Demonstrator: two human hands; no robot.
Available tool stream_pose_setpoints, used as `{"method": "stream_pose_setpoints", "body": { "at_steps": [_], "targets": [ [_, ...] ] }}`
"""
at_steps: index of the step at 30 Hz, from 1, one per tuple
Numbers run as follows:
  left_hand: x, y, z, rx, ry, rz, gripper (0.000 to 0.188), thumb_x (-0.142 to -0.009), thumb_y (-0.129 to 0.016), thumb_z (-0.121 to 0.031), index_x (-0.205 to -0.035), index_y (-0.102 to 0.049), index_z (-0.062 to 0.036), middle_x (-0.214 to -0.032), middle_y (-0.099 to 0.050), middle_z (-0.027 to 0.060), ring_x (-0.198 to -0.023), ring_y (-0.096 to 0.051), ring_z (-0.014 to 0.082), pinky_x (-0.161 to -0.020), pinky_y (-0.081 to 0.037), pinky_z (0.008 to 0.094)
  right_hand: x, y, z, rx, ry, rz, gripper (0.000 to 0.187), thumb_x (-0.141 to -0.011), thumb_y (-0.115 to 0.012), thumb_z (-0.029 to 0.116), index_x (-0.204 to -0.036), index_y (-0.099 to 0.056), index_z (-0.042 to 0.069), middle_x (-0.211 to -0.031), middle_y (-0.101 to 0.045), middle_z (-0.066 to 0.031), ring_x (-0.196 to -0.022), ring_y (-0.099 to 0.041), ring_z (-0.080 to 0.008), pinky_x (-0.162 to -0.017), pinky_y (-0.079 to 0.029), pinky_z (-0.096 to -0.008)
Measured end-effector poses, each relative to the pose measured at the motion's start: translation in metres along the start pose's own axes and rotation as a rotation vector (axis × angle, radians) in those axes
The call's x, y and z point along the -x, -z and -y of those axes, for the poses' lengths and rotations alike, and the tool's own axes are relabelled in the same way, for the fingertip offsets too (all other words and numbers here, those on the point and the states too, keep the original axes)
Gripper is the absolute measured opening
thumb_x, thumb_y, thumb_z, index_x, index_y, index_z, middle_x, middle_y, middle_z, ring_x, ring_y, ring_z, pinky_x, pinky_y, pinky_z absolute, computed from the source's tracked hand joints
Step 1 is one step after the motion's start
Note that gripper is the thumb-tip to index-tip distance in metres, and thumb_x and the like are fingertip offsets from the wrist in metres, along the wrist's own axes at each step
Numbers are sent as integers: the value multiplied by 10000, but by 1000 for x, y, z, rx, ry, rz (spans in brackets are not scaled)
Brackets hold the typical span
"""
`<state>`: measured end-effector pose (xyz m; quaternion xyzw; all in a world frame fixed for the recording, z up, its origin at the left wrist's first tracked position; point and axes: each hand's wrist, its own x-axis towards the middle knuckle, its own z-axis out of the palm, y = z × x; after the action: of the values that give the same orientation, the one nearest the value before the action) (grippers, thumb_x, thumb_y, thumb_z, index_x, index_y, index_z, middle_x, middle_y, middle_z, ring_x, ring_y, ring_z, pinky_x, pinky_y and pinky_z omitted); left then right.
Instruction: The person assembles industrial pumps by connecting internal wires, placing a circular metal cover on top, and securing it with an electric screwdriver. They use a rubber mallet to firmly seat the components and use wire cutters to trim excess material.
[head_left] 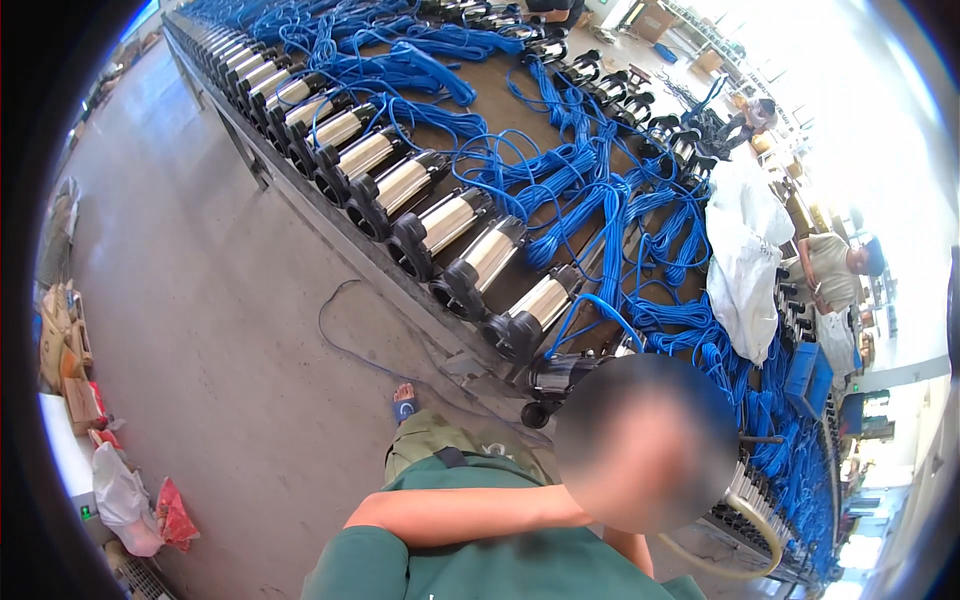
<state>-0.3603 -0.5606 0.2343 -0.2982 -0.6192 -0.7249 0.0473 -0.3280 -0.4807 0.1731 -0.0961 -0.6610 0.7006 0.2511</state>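
Note:
My left forearm (470, 515) reaches across my body to the right and ends in a round blurred patch (650, 440). Part of my right forearm (630, 548) shows just below that patch. Both hands are hidden by the blur, so their fingers and anything in them cannot be made out. Nearest the patch lies a dark, shiny cylindrical pump (562, 376) at the bench edge, with a blue cable (612, 312) looping above it. Just beyond it rests a steel-barrelled pump (545, 300) with a black end piece.
A long row of similar pumps (400, 182) lines the bench edge (330, 235). Bundled blue cables (570, 165) cover its middle. A white sack (745, 270) and blue crate (808, 380) stand right. A person (832, 270) works beyond. A thin cord (345, 345) crosses the floor.

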Motion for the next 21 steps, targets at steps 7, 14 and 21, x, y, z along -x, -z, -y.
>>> {"method": "stream_pose_setpoints", "body": {
  "at_steps": [7,14,21],
  "targets": [
    [2,9,6,5,-96,143,322,-743,-717,-102,-1038,-594,-61,-1082,-581,120,-1136,-497,355,-960,-377,522,-12,-18,-8,85,12,27,485,-916,-696,99,-1358,-535,-21,-1284,-644,-184,-957,-640,-170,-880,-513,-312],
    [-33,66,32,215,-150,216,627,-740,-725,-77,-1345,-562,-40,-1313,-589,155,-1259,-491,353,-1099,-334,528,-30,-10,-3,98,33,61,456,-913,-693,68,-1337,-551,-22,-1272,-651,-190,-904,-640,-154,-850,-514,-297],
    [76,87,206,-382,284,203,239,-802,-734,-71,-1031,-677,-36,-956,-685,151,-936,-659,361,-819,-540,450,-44,-4,-21,35,72,91,358,-911,-631,-48,-1254,-532,-24,-1102,-660,-164,-731,-613,-119,-664,-519,-260]
  ]
}}
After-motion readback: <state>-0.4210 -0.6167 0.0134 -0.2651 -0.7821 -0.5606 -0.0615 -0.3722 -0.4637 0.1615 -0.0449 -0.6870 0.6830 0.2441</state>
